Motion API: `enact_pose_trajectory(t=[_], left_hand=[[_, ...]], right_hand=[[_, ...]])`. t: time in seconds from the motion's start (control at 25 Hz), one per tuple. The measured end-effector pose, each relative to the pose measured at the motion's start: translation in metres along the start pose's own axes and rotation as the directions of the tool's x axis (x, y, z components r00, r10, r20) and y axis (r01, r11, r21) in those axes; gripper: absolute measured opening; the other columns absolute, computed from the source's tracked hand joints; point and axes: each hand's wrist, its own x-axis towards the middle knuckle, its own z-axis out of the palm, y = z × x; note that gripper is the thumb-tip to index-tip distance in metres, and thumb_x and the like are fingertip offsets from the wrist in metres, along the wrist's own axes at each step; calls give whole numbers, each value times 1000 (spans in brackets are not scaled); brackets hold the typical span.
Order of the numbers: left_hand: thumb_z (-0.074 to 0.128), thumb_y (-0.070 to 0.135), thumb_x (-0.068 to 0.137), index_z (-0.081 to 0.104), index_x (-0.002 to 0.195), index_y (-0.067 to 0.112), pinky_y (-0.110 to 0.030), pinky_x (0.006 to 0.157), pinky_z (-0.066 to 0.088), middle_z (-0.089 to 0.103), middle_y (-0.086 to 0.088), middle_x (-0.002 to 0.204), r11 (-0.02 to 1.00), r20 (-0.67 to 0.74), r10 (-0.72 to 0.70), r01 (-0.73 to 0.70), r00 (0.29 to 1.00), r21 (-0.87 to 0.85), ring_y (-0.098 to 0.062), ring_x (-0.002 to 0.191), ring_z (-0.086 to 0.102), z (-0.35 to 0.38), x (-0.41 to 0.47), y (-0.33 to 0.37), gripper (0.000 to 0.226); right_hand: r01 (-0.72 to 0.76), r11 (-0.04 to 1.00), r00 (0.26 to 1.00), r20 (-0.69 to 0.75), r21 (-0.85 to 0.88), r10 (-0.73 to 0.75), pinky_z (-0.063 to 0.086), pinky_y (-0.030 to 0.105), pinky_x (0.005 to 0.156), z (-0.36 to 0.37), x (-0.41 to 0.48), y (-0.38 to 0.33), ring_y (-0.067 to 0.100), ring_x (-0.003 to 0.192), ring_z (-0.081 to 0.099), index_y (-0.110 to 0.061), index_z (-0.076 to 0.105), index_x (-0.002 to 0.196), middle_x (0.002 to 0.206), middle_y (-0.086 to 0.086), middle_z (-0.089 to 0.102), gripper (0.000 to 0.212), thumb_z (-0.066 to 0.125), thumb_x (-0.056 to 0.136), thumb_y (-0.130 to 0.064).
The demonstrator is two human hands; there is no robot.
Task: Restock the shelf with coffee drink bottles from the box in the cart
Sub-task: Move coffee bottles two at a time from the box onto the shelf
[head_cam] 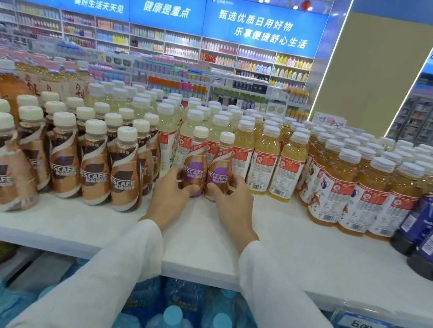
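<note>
Grip of the left hand curls round an upright purple-labelled coffee bottle on the white shelf; right hand wraps a second bottle beside it, between brown coffee bottles and yellow drinks.

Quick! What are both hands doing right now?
Left hand: grips the left coffee bottle, which is upright.
Right hand: grips the right coffee bottle beside it.

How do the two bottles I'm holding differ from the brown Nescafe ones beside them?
The held bottles have purple labels, the brown-label bottles dark brown. The left hand and right hand grip the held bottles; the brown-label bottles stand free in rows. Both have white caps and Nescafe lettering.
</note>
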Motion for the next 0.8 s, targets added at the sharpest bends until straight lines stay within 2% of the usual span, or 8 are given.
enact_pose_trajectory(t=[0.32,0.44,0.6,0.68,0.8], left_hand=[[79,17,85,57,136,13,-31,95,47,67,-4,127,999,-4,27,-27,1000,24,-13,103,59,1,-1,0,55],[79,19,86,56,138,15,-32,98,47,66,-2,128,999,-1,18,-18,1000,34,-12,105,58,0,-1,0,57],[80,21,86,57,138,16,-30,96,48,67,-1,127,999,-4,16,-16,1000,35,-14,108,61,0,-1,0,57],[80,22,85,57,138,16,-28,93,47,66,1,126,999,-11,19,-18,1000,44,-14,108,62,0,-3,0,58],[82,25,84,53,141,14,-27,92,44,60,6,121,999,3,4,-4,1000,34,-12,106,57,-2,-9,3,65]], right_hand=[[18,1000,999,29,25,-19,56,34,91,-3,-1,2,10,101,65,-25,65,123,112,-7,71,43,79,82,-31],[36,999,999,31,35,-37,56,35,92,-3,-1,1,10,101,66,-24,64,126,113,-7,71,45,78,83,-30],[19,999,999,46,41,-21,56,38,95,-1,0,4,10,104,65,-25,63,127,115,-8,70,46,78,84,-30],[-3,998,998,60,58,0,54,37,99,-1,-2,1,9,109,63,-26,58,133,121,-10,67,51,77,86,-32],[-62,995,994,93,82,54,43,32,107,-10,-13,-11,11,125,50,-18,38,152,135,-9,51,75,75,89,-34]])
